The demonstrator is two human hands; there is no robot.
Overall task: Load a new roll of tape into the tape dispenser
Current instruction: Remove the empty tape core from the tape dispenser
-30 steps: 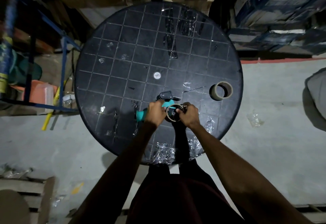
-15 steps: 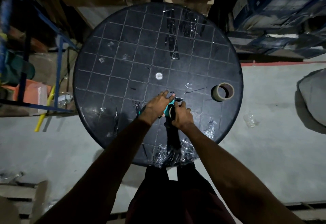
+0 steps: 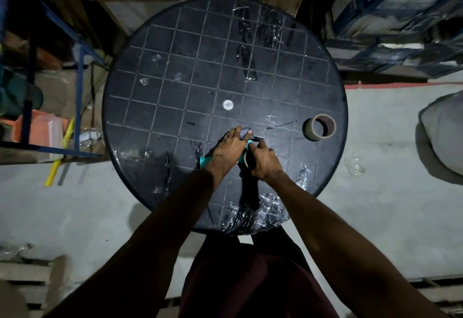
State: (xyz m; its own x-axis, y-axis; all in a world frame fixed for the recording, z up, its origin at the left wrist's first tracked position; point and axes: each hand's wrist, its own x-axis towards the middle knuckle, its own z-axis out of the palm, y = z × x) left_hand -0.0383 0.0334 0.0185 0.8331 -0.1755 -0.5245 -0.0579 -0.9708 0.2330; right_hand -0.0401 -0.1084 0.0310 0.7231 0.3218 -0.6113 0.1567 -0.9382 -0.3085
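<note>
**Both hands on the dispenser**

On the round black table [image 3: 150, 87], the left hand [image 3: 231, 146] grasps the teal tape dispenser [image 3: 206, 160], fingers over its black front. The right hand [image 3: 265, 161] grips the mounted tape roll [image 3: 246, 162]. An empty core [image 3: 318, 127] stands well apart, right.

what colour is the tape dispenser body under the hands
Teal, with a black front part; the tape dispenser shows between the left hand and right hand in the head view.

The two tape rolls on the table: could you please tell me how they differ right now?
The roll by the rim stands free on the table, untouched, its hollow core open to view. The roll in the dispenser is mostly hidden under the right hand, while the left hand holds the dispenser. Both look tan.
</note>
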